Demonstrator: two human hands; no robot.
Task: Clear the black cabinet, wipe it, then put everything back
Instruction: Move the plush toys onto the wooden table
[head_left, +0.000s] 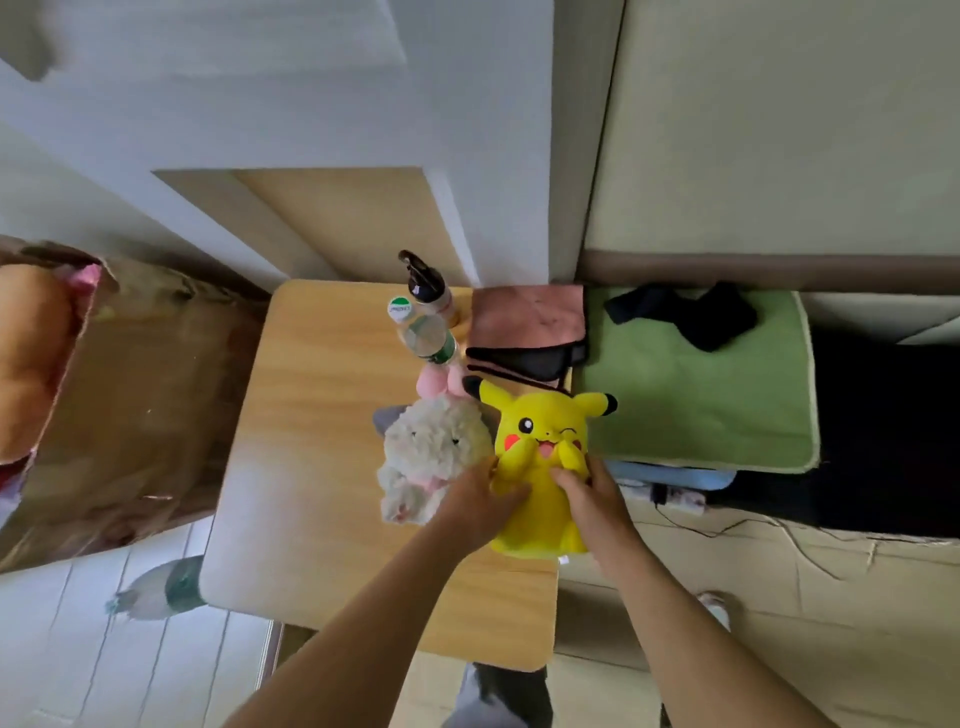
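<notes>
A yellow plush toy (540, 415) stands on the right side of a light wooden table (311, 415). My left hand (480, 499) grips its left flank and my right hand (592, 499) grips its right flank. A white fluffy plush with pink ears (431, 447) leans against it on the left. Behind them stand a clear water bottle with a green label (423, 332) and a dark pump bottle (426, 283). A pink cloth (530, 312) and a black mesh item (524, 358) lie at the table's back right. The black cabinet (883, 431) is at the right, partly under a green mat (696, 384).
A black garment (685, 312) lies on the green mat. A cardboard box (130, 405) stands left of the table. A plastic bottle (156, 590) lies on the floor at the lower left. Cables (727, 530) run over the floor right of the table.
</notes>
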